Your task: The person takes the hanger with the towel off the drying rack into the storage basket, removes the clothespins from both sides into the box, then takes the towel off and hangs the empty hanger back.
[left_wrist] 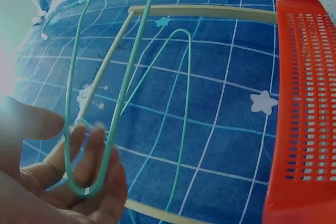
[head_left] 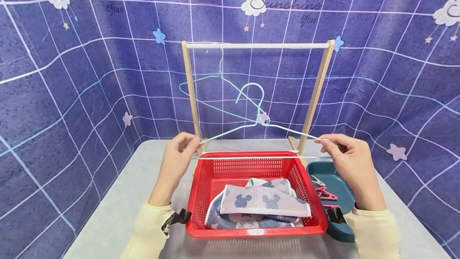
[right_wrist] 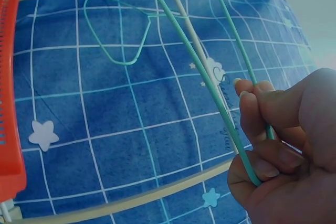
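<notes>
A light mint-green wire hanger (head_left: 258, 119) is held up over the red basket, its hook at the top. My left hand (head_left: 179, 151) pinches its left corner between thumb and fingers. At the opposite end, my right hand (head_left: 346, 157) grips the sloping arm near the corner. In the left wrist view, the rounded hanger end (left_wrist: 86, 193) lies across the fingers, with the thumb at its side. The right wrist view has thumb and forefinger on one wire, while the lower wire (right_wrist: 210, 85) runs into the curled fingers.
Behind, a similar hanger (head_left: 220, 71) hangs from the white bar (head_left: 266, 46) of a wooden rack. The red basket (head_left: 256, 233) contains folded patterned cloths (head_left: 266, 201). To its right, a dark teal tray (head_left: 339, 173) has pink clothespins (head_left: 326, 193) in it. A purple-blue curtain surrounds the table.
</notes>
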### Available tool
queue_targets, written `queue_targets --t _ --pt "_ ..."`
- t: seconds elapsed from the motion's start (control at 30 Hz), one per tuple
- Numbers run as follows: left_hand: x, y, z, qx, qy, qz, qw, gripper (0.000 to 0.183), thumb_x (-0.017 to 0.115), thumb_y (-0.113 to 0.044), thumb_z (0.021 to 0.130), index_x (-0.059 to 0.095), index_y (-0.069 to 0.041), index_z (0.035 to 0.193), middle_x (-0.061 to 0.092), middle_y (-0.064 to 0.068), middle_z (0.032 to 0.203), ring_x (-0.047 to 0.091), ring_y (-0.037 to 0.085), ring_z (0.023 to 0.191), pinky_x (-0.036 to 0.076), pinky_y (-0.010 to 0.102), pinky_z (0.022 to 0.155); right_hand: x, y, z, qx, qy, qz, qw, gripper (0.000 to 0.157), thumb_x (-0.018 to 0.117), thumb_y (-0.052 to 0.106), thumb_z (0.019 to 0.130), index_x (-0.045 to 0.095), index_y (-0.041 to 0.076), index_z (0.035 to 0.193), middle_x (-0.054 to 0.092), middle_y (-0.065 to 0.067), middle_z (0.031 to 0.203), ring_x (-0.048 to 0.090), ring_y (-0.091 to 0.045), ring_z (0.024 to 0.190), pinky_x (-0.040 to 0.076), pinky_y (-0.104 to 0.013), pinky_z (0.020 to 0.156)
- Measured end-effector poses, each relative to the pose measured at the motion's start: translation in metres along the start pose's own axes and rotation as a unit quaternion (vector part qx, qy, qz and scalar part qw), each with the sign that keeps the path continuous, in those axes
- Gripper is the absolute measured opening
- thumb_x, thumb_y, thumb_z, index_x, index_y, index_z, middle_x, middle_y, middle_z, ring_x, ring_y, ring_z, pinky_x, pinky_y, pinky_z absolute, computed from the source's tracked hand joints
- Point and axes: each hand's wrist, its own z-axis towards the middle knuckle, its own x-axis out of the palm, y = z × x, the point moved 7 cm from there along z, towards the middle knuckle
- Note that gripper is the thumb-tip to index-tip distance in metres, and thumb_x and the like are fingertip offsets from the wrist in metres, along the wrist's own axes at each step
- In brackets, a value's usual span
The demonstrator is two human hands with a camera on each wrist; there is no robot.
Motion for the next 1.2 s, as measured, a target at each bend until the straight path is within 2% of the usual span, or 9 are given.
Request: queue_targets --t 0.13,0.3,0.5,0.73,0.87,1.07,1.13,1.2 --pt "-0.012 -0.004 0.01 -0.006 -0.021 0.02 0.9996 0.029 0.065 -0.023 0.103 0.068 -0.005 0.125 0.072 0.016 0.118 0.066 0.018 0.11 0.049 0.031 0.093 -0.011 0.001 0.001 0.002 -0.023 -0.007 1.0 0.014 0.074 0.022 0.098 0.08 0.015 0.107 0.071 0.007 0.078 0.057 -0.007 0.071 0.041 -0.022 0.059" --pt "-0.016 -0.003 0.032 -0.015 -0.048 0.064 0.9967 0.041 0.068 -0.021 0.099 0.062 -0.01 0.139 0.07 0.014 0.128 0.066 0.025 0.121 0.05 0.043 0.103 -0.028 -0.002 0.004 0.016 -0.049 -0.009 0.999 0.015 0.074 0.021 0.097 0.08 0.012 0.108 0.069 0.015 0.078 0.059 -0.005 0.072 0.04 -0.02 0.059" --pt "-0.014 0.011 0.062 -0.031 -0.106 0.136 0.9846 0.048 0.069 -0.025 0.095 0.06 -0.008 0.14 0.068 0.015 0.134 0.067 0.032 0.12 0.049 0.047 0.105 -0.046 -0.005 0.005 0.032 -0.074 0.009 0.997 0.016 0.074 0.013 0.096 0.079 0.003 0.108 0.07 0.02 0.076 0.063 0.001 0.072 0.041 -0.017 0.058" --pt "-0.006 0.037 0.093 -0.06 -0.142 0.182 0.9711 0.058 0.067 -0.028 0.094 0.054 -0.006 0.146 0.061 0.016 0.144 0.063 0.034 0.126 0.045 0.048 0.108 -0.063 -0.01 0.006 0.051 -0.089 0.013 0.995 0.018 0.075 0.016 0.096 0.079 0.004 0.109 0.072 0.018 0.078 0.065 0.0 0.075 0.039 -0.019 0.057" --pt "0.0 0.056 0.108 -0.079 -0.149 0.195 0.9663 0.062 0.067 -0.029 0.094 0.051 -0.005 0.149 0.06 0.017 0.145 0.062 0.036 0.127 0.046 0.048 0.107 -0.068 -0.013 0.007 0.064 -0.092 0.015 0.994 0.02 0.076 0.019 0.095 0.079 0.005 0.108 0.073 0.016 0.078 0.064 -0.001 0.073 0.038 -0.02 0.054" --pt "0.01 0.082 0.125 -0.107 -0.132 0.204 0.9641 0.066 0.064 -0.035 0.095 0.049 0.0 0.148 0.059 0.023 0.143 0.051 0.048 0.132 0.038 0.054 0.112 -0.07 -0.016 0.008 0.076 -0.091 0.007 0.993 0.02 0.076 0.021 0.095 0.079 0.005 0.108 0.073 0.016 0.077 0.062 0.0 0.07 0.035 -0.024 0.05" --pt "0.011 0.087 0.128 -0.103 -0.139 0.21 0.9624 0.062 0.064 -0.033 0.095 0.053 0.002 0.145 0.061 0.025 0.139 0.052 0.049 0.13 0.04 0.054 0.111 -0.07 -0.017 0.009 0.075 -0.091 0.005 0.993 0.02 0.076 0.021 0.095 0.079 0.005 0.108 0.072 0.017 0.076 0.062 0.0 0.07 0.034 -0.025 0.05" --pt "0.011 0.09 0.13 -0.093 -0.147 0.218 0.9603 0.049 0.064 -0.03 0.096 0.063 0.003 0.132 0.068 0.025 0.126 0.059 0.049 0.122 0.045 0.054 0.105 -0.069 -0.018 0.01 0.073 -0.089 0.005 0.993 0.02 0.076 0.021 0.096 0.079 0.005 0.108 0.072 0.017 0.076 0.061 -0.001 0.069 0.033 -0.026 0.05"
